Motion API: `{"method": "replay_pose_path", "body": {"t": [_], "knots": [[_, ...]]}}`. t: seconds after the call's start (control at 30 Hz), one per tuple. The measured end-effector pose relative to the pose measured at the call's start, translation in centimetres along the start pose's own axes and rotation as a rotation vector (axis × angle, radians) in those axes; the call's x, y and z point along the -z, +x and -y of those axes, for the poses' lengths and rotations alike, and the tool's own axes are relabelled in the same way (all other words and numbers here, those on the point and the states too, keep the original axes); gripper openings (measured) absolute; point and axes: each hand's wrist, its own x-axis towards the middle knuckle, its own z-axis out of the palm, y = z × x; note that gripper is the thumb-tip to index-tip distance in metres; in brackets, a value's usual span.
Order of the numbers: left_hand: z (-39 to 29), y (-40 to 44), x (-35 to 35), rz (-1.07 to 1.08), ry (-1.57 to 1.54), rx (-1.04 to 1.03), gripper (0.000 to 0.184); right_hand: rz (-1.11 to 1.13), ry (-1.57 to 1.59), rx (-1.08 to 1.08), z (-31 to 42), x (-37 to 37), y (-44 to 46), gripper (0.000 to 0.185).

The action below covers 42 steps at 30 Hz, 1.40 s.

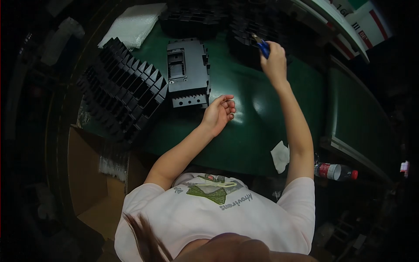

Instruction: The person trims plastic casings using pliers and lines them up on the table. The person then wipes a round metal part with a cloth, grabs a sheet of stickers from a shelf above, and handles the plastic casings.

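Observation:
My right hand (275, 62) is closed around the blue handles of a small hand tool (264, 48), its metal tip pointing up and to the left, near dark plastic parts at the back. My left hand (221, 112) rests over the green table (244, 148), palm turned sideways with fingers loosely curled and apart, holding nothing. Just left of it lies a dark grey rectangular housing (194, 65) with a recessed window and a row of holes along its near end. A gap shows between the fingers and the housing.
Stacked black ribbed parts (131, 83) stand at the left, with more black parts (192, 19) at the back. White foam sheets (133, 26) lie back left. A cardboard box (91, 174) is at lower left, a white scrap (279, 156) and a bottle (334, 171) at right.

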Motion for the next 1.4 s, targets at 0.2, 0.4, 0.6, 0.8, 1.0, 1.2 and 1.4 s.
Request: {"method": "replay_pose_path", "body": {"t": [0.2,0.4,0.6,0.8,1.0,1.2,1.4], "knots": [[0.5,0.4,0.5,0.033,0.112,0.081,0.023,0.201,-0.213,0.054,-3.9,1.0,-2.3,0.034],[1.1,-0.7,-1.6,-0.038,0.443,0.107,0.049,0.245,0.147,-0.222,0.7,6.3,-7.8,0.032],[1.8,-0.9,-2.5,-0.034,0.348,-0.082,0.057,0.347,0.995,-0.972,2.6,8.5,-14.9,0.029],[1.6,-0.4,-1.9,-0.105,0.385,-0.158,0.046,0.465,1.019,-0.882,3.7,9.5,-17.5,0.03],[1.6,-0.9,-2.8,-0.098,0.412,-0.171,0.045,0.455,0.875,-0.725,3.7,10.1,-17.8,0.034],[1.9,-1.5,-2.8,0.038,0.471,-0.25,0.047,0.136,0.486,-0.534,4.6,9.3,-15.7,0.052],[1.9,-1.3,-1.9,0.088,0.644,-0.314,0.048,-0.043,0.211,-0.519,-0.1,8.3,-13.3,0.042]]}}
